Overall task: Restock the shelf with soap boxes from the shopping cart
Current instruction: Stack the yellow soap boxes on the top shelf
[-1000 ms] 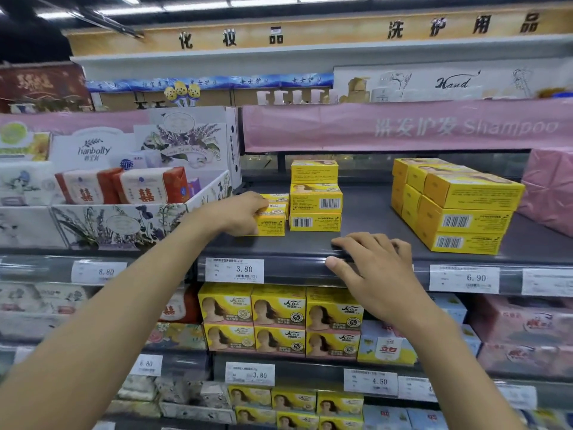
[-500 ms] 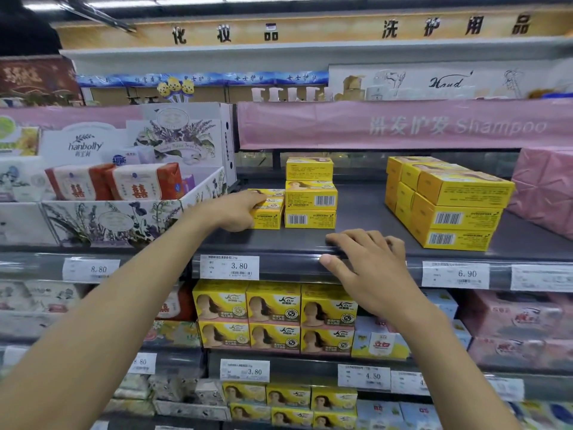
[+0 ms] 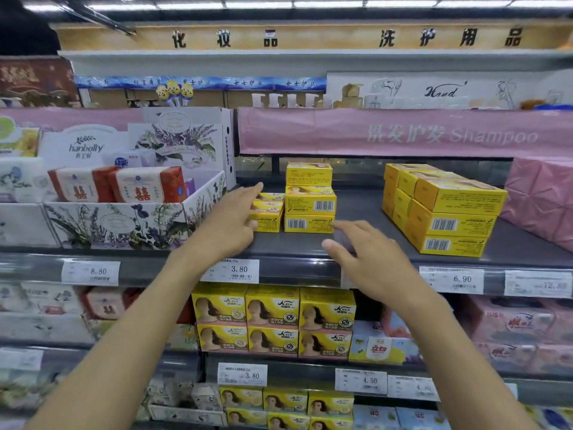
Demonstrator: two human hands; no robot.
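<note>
Yellow soap boxes stand on the dark grey shelf (image 3: 366, 209). A low stack of small yellow boxes (image 3: 269, 212) sits at the left, beside a taller stack of three (image 3: 310, 198). My left hand (image 3: 231, 223) hovers just left of the low stack with fingers stretched toward it, holding nothing. My right hand (image 3: 369, 262), blurred, floats above the shelf's front edge with fingers spread and loose. A bigger pile of yellow boxes (image 3: 440, 209) stands to the right.
A floral cardboard display tray (image 3: 124, 225) with red-wrapped soaps borders the shelf on the left. Pink packages (image 3: 542, 200) stand at the far right. Lower shelves hold more yellow boxes (image 3: 273, 318) behind price tags. The shopping cart is out of view.
My left hand has let go of the low stack and drawn back with fingers straightened. My right hand has lifted off the shelf's front edge.
</note>
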